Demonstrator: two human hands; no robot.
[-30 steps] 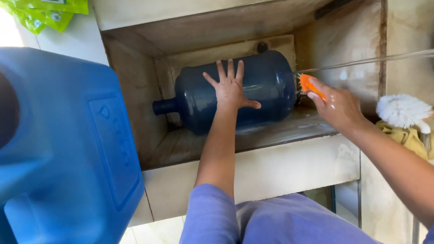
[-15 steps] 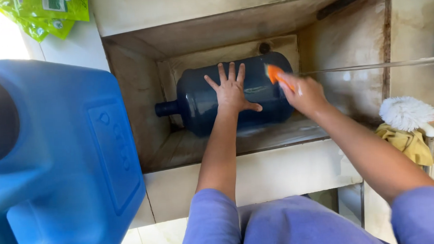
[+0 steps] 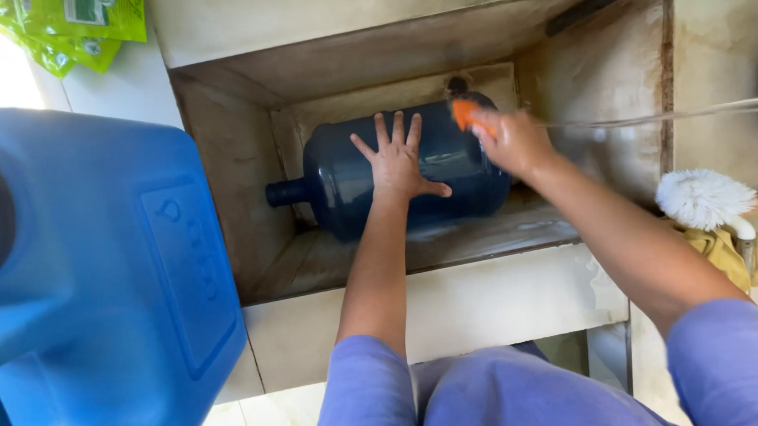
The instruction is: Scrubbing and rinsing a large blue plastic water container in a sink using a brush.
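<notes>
A deep concrete basin (image 3: 570, 290) with stained, grey-beige walls fills the middle of the view, its front ledge pale and worn. Pale tiles cover the floor (image 3: 268, 414) below and the wall (image 3: 109, 88) at the upper left, where strong daylight washes in. The stained surface (image 3: 722, 62) at the right is rough and mottled.

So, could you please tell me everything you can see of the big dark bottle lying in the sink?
The dark bottle is a large, navy-blue, glossy plastic water jug with a narrow neck. It lies on its side in the stained concrete sink, neck pointing left. The left hand presses flat on its side, fingers spread. The right hand holds an orange scrubber against its upper base end.
</notes>
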